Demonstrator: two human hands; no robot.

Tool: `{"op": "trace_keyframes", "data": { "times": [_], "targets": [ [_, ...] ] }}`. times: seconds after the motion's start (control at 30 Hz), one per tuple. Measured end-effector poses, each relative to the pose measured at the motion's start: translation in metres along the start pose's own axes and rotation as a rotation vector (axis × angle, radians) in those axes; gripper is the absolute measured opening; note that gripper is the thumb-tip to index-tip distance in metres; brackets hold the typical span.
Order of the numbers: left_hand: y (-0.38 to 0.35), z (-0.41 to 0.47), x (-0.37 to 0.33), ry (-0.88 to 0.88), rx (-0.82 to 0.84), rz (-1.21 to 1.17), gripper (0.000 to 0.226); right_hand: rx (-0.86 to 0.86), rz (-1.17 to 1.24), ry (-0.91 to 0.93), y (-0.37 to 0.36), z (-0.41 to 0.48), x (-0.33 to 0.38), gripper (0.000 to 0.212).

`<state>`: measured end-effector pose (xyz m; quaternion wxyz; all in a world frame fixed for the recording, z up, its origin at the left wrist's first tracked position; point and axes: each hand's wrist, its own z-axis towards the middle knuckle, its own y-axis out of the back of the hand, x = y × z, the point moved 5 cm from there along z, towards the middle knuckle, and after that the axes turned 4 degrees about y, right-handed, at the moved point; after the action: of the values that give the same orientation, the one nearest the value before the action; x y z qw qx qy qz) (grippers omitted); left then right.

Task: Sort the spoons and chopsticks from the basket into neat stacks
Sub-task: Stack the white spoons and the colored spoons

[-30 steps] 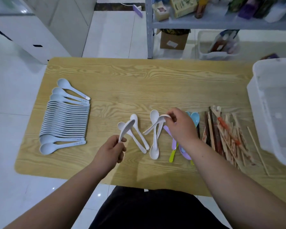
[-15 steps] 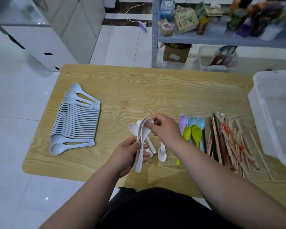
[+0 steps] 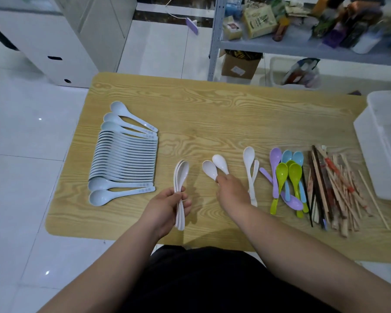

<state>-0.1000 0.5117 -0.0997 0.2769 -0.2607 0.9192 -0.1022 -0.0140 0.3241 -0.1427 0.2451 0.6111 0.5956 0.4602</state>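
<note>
Left hand (image 3: pixel 165 207) near-centre of the desk (image 3: pixel 212 114), fingers (image 3: pixel 182 196) wrapped round a nested stack of white spoons (image 3: pixel 181 177), bowls pointing far. Right hand (image 3: pixel 233 192) just to the right, fingertips down on the handles of two loose white spoons (image 3: pixel 209 169) lying on the desk; the hand hides the grip, so can't tell if it's pinching. Further right: another white spoon pair (image 3: pixel 248 159), then the coloured spoons (image 3: pixel 295 175), then the chopstick pile (image 3: pixel 339 188), still jumbled. Far left: a neat overlapped row of pale blue spoons (image 3: pixel 127 159). White basket (image 3: pixel 386 159) on the desk's right edge. Shelf rack (image 3: pixel 280 45) and cardboard box (image 3: pixel 239 64) beyond the far edge.
</note>
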Motion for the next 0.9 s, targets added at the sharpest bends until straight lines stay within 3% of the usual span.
{"op": "trace_keyframes", "data": {
  "times": [0.17,0.3,0.4,0.7,0.9],
  "targets": [
    [0.019,0.003,-0.010,0.060,0.007,-0.073,0.017,0.031,0.181,-0.125,0.003,-0.002,0.010,0.023],
    [0.027,0.007,-0.020,0.090,-0.010,-0.058,0.015,-0.135,0.739,-0.230,0.022,-0.026,0.034,0.017],
    [0.020,0.009,-0.025,0.103,0.009,-0.037,0.014,-0.200,1.042,-0.174,0.036,-0.041,0.069,0.019],
    [0.002,0.005,-0.031,0.080,0.129,-0.034,0.016,-0.174,1.075,-0.115,0.045,-0.064,0.112,0.017],
    [0.015,0.008,-0.034,0.054,0.110,0.005,0.012,0.050,1.352,-0.086,0.033,-0.072,0.128,0.037]
  ]
}}
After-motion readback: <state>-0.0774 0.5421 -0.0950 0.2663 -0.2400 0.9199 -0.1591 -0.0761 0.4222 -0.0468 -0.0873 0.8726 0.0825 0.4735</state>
